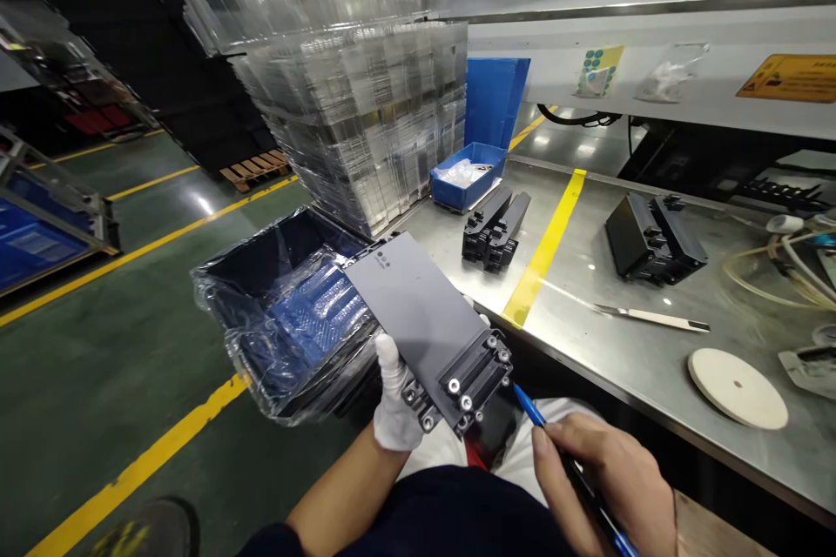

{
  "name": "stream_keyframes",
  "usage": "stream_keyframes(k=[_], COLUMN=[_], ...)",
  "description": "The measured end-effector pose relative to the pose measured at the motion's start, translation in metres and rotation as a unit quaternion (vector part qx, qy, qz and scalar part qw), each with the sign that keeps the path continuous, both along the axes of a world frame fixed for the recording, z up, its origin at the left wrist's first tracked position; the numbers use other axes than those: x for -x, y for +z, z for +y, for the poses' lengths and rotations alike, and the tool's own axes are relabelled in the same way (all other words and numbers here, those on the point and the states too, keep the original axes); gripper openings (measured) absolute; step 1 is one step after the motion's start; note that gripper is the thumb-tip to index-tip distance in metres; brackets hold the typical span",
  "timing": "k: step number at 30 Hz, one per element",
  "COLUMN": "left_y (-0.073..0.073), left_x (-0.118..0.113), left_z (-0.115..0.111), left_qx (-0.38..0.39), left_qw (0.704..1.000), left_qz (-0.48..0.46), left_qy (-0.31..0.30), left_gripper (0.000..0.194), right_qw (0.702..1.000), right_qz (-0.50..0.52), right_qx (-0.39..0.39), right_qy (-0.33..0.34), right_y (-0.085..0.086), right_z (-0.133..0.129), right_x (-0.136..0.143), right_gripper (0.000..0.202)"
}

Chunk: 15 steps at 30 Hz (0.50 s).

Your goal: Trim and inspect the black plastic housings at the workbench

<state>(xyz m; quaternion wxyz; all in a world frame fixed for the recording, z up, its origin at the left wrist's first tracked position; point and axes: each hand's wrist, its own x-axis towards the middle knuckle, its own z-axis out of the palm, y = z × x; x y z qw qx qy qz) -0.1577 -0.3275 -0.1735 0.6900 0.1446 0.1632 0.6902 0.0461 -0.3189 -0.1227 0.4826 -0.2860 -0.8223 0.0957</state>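
Item under examination: a flat grey module [418, 305], tilted, in front of the person's torso and off the surface [575, 332]. The gloved left hand [396, 405] grips its near end, thumb along the side. The bare right hand's fingers [575, 435] grasp a blue pen [530, 409], tip at the module's screw-studded corner; contact cannot be confirmed. The step in hand is judged to be pen work at that end; the next move calls for a steady left grip and fine tip control.

Surface: metal, crossed by yellow tape [552, 244], with black housings [480, 231] left of it; a white-handled blade [666, 319] and pale disc [738, 389] to the right.

Room: plastic-lined crate [245, 265], stacked clear trays [359, 122], green floor [163, 374] with yellow lines.
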Motion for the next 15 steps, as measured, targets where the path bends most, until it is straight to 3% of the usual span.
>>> stream_keyframes(k=[5,9,15], left_y=[-0.014,-0.025,-0.021], left_x=[0.002,0.006,0.008], left_z=[0.006,0.011,0.014], left_qx=[-0.018,-0.004,0.047], left_qw=[0.999,1.0,0.999], left_qz=[-0.019,-0.018,0.004], left_qy=[-0.031,-0.015,-0.002], left_gripper=[0.087,0.089,0.096], right_qw=[0.998,0.992,0.994], right_qz=[0.008,0.0,-0.001], right_qx=[0.041,0.058,0.036], right_qy=[0.052,0.109,0.099], right_y=[-0.003,-0.002,0.001], right_z=[0.003,0.002,0.004], right_x=[-0.005,-0.005,0.008], right_gripper=[0.02,0.022,0.018])
